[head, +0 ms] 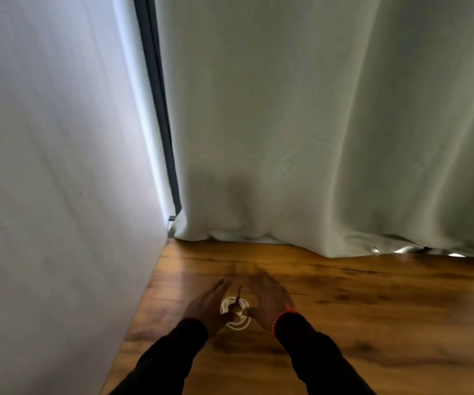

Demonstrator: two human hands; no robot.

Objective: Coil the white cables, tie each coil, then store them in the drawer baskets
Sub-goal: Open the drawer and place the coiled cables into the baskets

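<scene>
step: tying a coil, judged | white cable coil [235,313] lies on wooden table [372,309] between both hands | left hand [208,307] and right hand [270,302] flank it, fingers straight, blurred; thumb grip cannot be told | thin dark tie [239,293] stands above coil | next: cinch tie; drawer baskets not visible

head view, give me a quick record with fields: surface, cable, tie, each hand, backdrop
surface: wooden table
cable: white cable coil lying on the table between the hands
tie: thin dark tie sticking up from the coil
left hand: beside the coil, fingers extended; contact unclear
right hand: beside the coil, fingers extended, orange bracelet on wrist
backdrop: pale curtain, white wall at left
blur: hands smeared
</scene>
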